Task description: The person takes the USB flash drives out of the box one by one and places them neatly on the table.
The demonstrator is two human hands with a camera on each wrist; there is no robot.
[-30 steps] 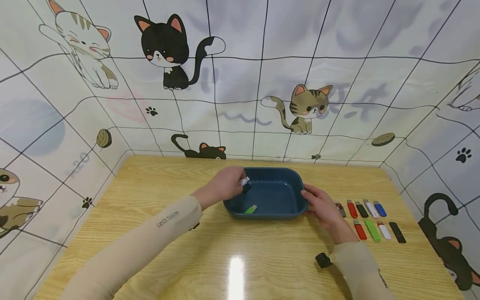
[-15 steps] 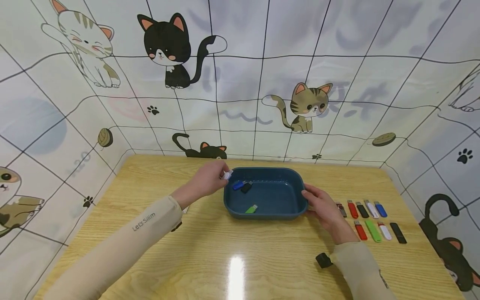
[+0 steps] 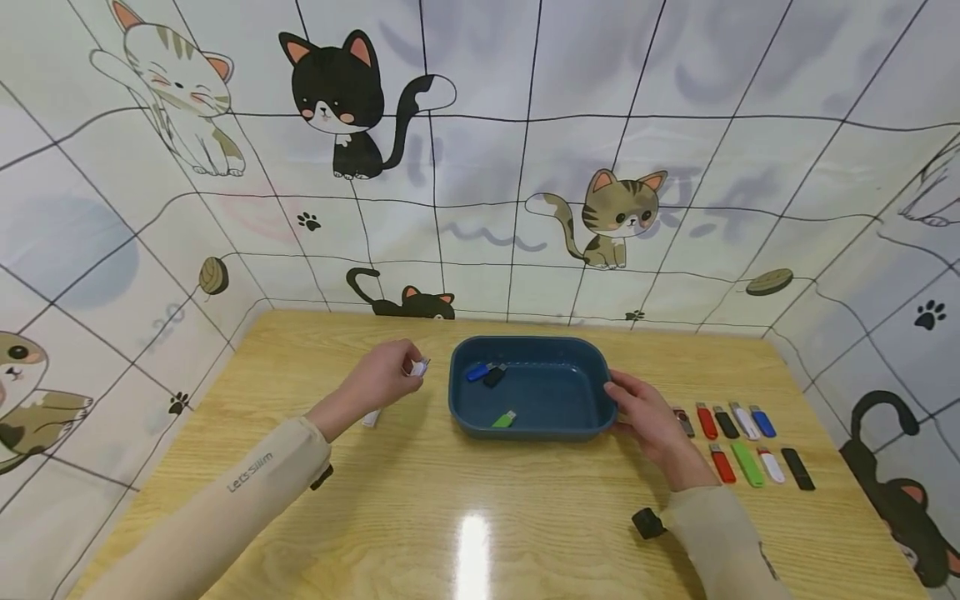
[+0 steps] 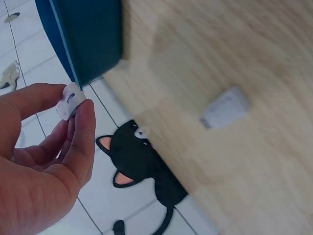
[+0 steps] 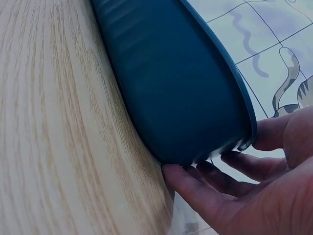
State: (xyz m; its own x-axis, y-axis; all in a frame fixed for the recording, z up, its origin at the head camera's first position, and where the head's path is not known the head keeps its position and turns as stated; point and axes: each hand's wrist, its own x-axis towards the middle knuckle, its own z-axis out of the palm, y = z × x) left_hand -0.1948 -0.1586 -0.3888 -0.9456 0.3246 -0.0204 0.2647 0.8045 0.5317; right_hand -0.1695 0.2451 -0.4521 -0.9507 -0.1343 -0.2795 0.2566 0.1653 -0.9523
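Note:
My left hand (image 3: 378, 375) is over the table left of the dark blue plastic bin (image 3: 532, 429), pinching a white USB stick (image 3: 418, 367) between thumb and fingertips. The left wrist view shows this stick (image 4: 71, 101) end-on at the fingertips. A second white USB stick (image 4: 227, 107) lies on the table, partly covered by the left hand in the head view. Inside the bin are a blue USB stick (image 3: 478, 372), a black one (image 3: 495, 376) and a green one (image 3: 505, 419). My right hand (image 3: 645, 412) holds the bin's right end, thumb at the rim and fingers against the outer wall (image 5: 181, 98).
Two rows of USB sticks lie on the wooden table (image 3: 465, 500) right of the bin, among them a red one (image 3: 723, 463), a green one (image 3: 747, 464) and a black one (image 3: 797, 469). A cat-patterned cloth wall (image 3: 480, 167) rises behind and along both sides.
My left hand has moved left from over the bin to above the table, still pinching the white USB stick. The blue stick in the bin has come into sight. The right hand stays put.

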